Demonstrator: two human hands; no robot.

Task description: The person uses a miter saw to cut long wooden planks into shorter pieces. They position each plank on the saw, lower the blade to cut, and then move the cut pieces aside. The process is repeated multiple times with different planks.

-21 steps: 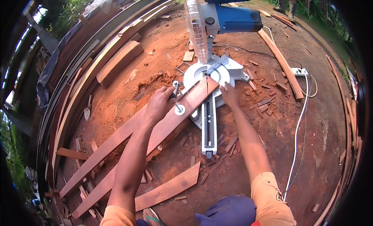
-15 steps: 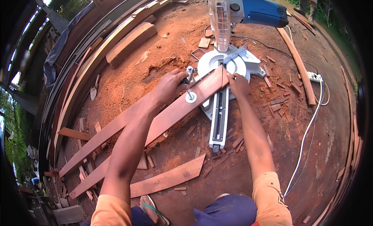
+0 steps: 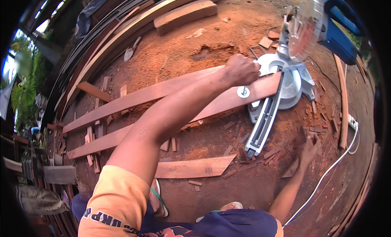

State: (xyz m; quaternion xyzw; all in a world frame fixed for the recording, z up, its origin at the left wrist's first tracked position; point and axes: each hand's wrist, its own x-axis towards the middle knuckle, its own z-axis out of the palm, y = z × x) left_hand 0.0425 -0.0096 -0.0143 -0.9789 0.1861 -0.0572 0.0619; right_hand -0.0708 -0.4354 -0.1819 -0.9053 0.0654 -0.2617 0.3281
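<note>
A reddish-brown board (image 3: 220, 107) lies across the base of a mitre saw (image 3: 290, 84), its right end at the slotted saw table. A round clamp foot (image 3: 243, 92) presses on it. Above that foot my left hand (image 3: 241, 70) is closed in a fist around the clamp's handle, which the fingers mostly hide. The blue saw head (image 3: 340, 31) with its clear guard stands raised. My right hand (image 3: 311, 148) is low at the right, over wood scraps and away from the saw. Its fingers are blurred, and whether it holds anything is unclear.
A second long board (image 3: 142, 95) runs behind the first. An angled-end plank (image 3: 195, 167) lies before my feet. Scraps (image 3: 277, 153) litter the ground beside the saw. A white cable (image 3: 326, 176) curves at the right. Stacked timber (image 3: 122, 31) and a trowel (image 3: 129, 53) lie at the far left.
My right hand has left the board's end and moved down to the right. The short end piece beyond the cut line is gone from the board. My left hand stays by the clamp; the view has turned.
</note>
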